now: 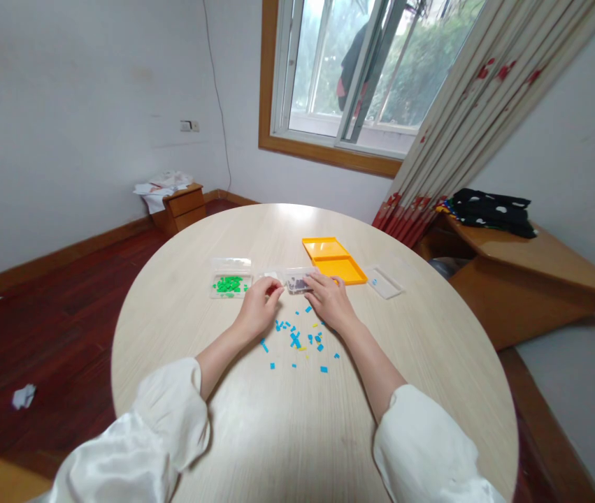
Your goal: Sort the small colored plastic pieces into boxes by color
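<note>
A small clear plastic box (293, 285) with dark pieces in it lies between my hands. My right hand (330, 299) grips its right side, fingers over the top and thumb at the near edge. Close to the box's left edge, my left hand (260, 305) is closed in a pinch; whatever is between its fingertips is too small to make out. Loose blue pieces (296, 340) and a few yellow pieces (302, 348) are scattered on the table in front of the box. Something whitish and see-through (270, 275) is partly hidden behind my left hand.
Left of my hands is an open clear box of green pieces (230, 284). An open orange case (340, 270) lies behind my right hand, and a clear tray (384, 283) lies right of it. The round table (287, 433) has its far edge toward the window.
</note>
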Available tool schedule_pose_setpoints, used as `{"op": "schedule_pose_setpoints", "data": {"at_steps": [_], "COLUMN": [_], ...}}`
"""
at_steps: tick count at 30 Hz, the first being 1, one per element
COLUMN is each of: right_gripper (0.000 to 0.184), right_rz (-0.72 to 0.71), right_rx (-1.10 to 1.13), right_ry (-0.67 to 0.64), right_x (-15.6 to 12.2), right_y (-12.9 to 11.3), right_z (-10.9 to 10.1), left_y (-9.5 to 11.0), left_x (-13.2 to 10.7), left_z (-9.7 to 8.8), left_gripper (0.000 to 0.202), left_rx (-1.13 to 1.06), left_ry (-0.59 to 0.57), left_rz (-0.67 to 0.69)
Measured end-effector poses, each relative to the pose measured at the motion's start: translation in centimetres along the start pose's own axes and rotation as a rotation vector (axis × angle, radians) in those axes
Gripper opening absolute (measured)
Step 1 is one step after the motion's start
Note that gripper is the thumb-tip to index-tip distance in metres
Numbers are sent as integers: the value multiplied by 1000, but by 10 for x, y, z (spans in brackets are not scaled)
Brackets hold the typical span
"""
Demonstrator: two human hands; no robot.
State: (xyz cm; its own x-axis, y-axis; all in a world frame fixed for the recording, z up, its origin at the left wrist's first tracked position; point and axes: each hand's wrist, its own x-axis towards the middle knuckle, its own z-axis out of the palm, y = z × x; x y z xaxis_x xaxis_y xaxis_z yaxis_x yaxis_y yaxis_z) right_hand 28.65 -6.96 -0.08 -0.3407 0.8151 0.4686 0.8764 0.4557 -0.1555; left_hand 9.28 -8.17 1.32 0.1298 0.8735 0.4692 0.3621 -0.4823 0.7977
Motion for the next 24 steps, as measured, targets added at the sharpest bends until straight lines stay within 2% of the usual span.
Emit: {"op": "schedule_pose_setpoints", "data": {"at_steps": [5,9,12,15,17,21,24], "right_gripper": [18,11,18,24,26,31,35], "right_rz": [-20,-72,-57,-26,-5,54,69], "right_rx": [-23,0,31,80,91,109,118], "right_ry": [23,8,9,-73,-92,-32,-5], "right_x": [-2,-6,-6,-4,-3,-5,-7], "right_y": [-14,-25,-27,-28,-27,-26,-24], "right_z": [-11,-17,-17,-18,-19,-14,-6], "left_y": [-2,-5,-8,-7,-5,-1,-1], "left_x": [-2,-4,-4,-5,-6,-6,-7], "left_z": [-1,-1,1,2,2,3,4], "left_gripper": [9,9,8,9,9,10,11], "left_rx": [55,21,38,57,72,116,109], "left_ry": [-26,-102,-163,-192,-168,-52,-67], "left_rz": [39,28,31,36,53,74,54]}}
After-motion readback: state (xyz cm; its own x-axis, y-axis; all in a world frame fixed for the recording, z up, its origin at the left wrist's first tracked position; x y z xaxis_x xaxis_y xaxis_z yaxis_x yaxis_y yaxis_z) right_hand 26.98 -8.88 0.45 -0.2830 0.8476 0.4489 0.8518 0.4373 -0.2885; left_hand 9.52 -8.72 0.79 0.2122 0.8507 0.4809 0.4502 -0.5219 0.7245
